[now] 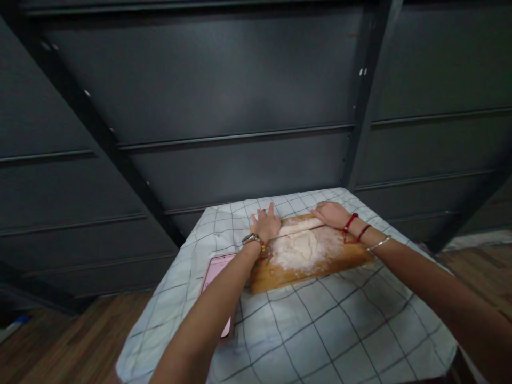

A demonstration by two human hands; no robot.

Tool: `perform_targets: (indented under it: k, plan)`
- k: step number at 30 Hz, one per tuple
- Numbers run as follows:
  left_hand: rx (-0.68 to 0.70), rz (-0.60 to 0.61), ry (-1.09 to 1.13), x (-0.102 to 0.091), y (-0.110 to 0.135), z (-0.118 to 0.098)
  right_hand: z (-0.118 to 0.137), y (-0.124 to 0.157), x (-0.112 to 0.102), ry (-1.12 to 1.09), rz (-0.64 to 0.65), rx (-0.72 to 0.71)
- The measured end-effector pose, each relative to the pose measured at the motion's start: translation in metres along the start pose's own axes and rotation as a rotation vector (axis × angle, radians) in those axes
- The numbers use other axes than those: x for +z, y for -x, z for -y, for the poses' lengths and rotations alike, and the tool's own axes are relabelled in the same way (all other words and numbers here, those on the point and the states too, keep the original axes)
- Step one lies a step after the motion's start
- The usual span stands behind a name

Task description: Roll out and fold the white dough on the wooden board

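Wall (240, 80): dk grey framed panels behind desk.
Floor (120, 325): brown, wood-look, both sides.
Desk (328, 330): under white cloth (188, 290) w/ dk checks; far edge near wall.
Board (276, 278): wooden, on cloth, slightly skewed; prob. there to keep the mess off the fabric.
Flour (286, 260): loose, mid-board, all round dough; likely vs. sticking.
Rolling pin (300, 226): pale, floury, lying across far part of board; L end hidden under L hand.
Phone (216, 265): pink screen up, on cloth L of board, partly behind L forearm; off the board, presumably to stay out of flour.
L hand (268, 224): palm down over pin's L end, fingers spread past it; looks like pressing more than gripping.
R hand (332, 213): fingers curled over pin's R end. Hands well apart, one per end, likely for even pressure.
Dough (306, 245): flat, pale, mid-board, near side of pin; can't tell if far edge is under it.
Watch (250, 238): L wrist, above beads.
Red cord (351, 221): R wrist, clear of pin.
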State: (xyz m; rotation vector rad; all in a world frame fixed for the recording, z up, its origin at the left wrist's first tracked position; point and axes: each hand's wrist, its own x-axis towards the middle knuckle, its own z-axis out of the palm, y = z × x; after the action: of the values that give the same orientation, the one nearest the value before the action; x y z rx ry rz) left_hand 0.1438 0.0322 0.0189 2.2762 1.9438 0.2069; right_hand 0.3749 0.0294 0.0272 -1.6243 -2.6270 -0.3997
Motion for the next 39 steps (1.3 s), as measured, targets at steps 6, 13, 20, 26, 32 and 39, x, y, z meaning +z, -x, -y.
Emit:
perform_targets:
  k: [6,13,20,26,32,39]
  plan:
    - [0.063,-0.001,0.076,0.008,0.013,0.009,0.011,0.024,-0.032,0.112,-0.073,-0.026]
    - [0.139,-0.037,0.124,-0.014,0.02,0.002,0.006,0.036,-0.073,0.02,-0.025,-0.027]
    - [0.137,-0.127,0.044,0.0,0.035,-0.012,0.001,0.04,-0.028,0.095,0.136,-0.216]
    - [0.065,-0.127,-0.052,0.002,0.014,-0.005,0.001,-0.002,-0.017,-0.049,0.162,-0.081]
    - [0.105,-0.392,-0.115,0.004,0.011,-0.003,0.01,-0.006,-0.011,-0.054,0.028,0.094]
    - [0.301,-0.344,-0.106,0.002,0.047,-0.013,0.032,0.059,-0.01,-0.038,-0.138,0.043]
